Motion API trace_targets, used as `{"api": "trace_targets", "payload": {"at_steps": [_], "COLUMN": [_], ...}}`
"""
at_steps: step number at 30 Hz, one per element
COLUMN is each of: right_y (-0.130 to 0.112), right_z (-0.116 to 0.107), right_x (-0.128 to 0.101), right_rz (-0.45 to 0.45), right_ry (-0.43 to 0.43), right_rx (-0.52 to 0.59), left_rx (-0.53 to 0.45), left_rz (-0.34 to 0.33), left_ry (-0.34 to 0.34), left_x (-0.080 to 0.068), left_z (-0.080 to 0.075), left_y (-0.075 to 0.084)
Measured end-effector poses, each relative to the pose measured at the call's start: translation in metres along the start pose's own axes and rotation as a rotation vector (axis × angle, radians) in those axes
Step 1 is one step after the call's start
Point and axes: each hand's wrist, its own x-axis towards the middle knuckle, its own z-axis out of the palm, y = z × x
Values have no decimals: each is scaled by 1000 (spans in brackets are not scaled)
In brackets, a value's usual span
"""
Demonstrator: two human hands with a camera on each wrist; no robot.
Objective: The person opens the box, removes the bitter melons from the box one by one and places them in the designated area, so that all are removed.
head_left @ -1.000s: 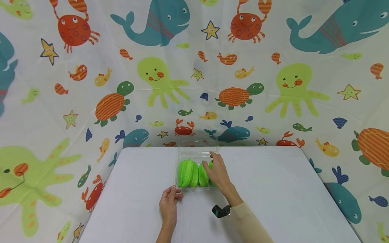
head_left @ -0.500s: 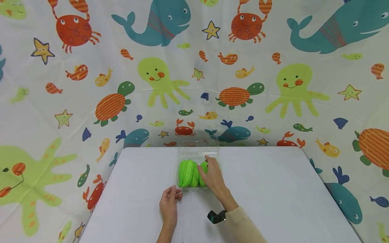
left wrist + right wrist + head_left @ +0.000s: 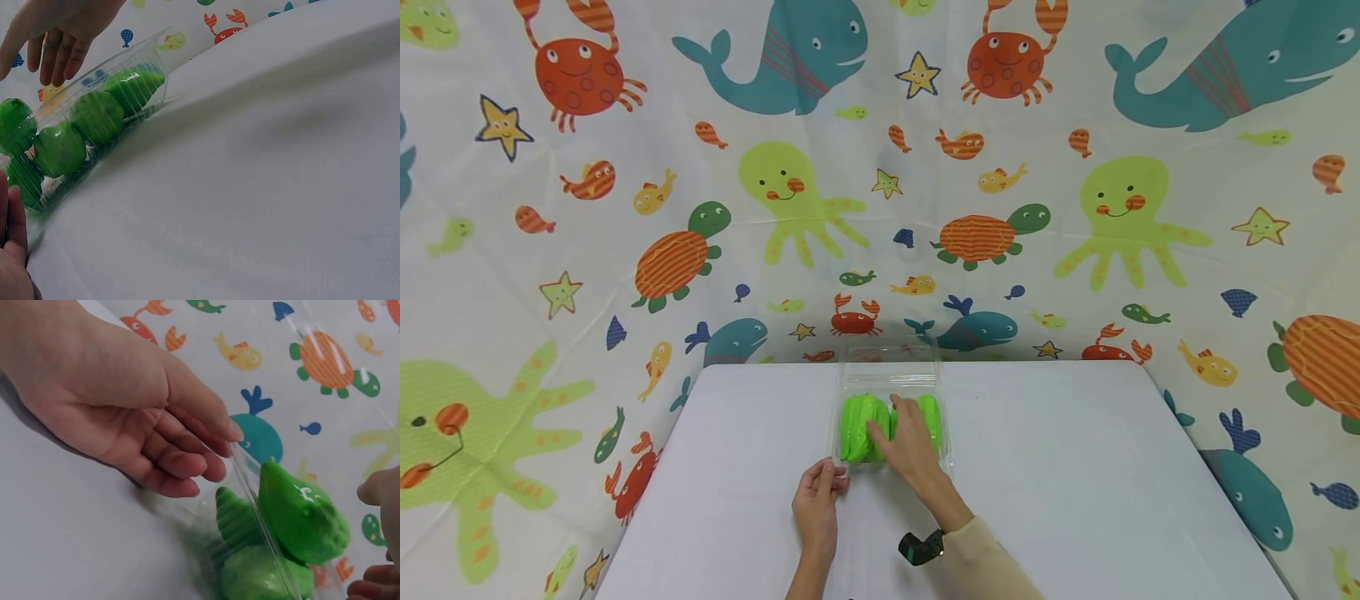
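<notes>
Now the left hand (image 3: 817,507) pinches the clear clamshell box's (image 3: 942,454) near-left corner; the right hand (image 3: 907,440), fingers relaxed, should settle the green starfruits (image 3: 859,425) evenly.

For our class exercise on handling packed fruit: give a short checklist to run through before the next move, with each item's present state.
1. Left hand steadies the box at its near left corner: ok.
2. Right hand is over the fruit: ok.
3. Lid is open at the far side: ok.
4. Fruit lies inside the box: ok.
5. Right grip on a fruit: cannot tell.
6. Box sits flat on the table: ok.
</notes>
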Motion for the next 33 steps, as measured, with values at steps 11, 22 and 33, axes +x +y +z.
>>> {"api": "trace_targets", "payload": {"at_steps": [11, 22, 33], "right_y": [-8, -8, -11], "right_z": [15, 29, 34], "right_x": [-4, -8, -9], "right_rz": [41, 55, 53], "right_ry": [11, -31, -25], "right_rx": [-29, -51, -48], "left_rx": [-21, -31, 12], "left_rz": [1, 8, -9], "left_ry": [2, -1, 7], "left_x": [1, 0, 0], "left_z": [0, 1, 1], "left_y": [-1, -2, -2]}}
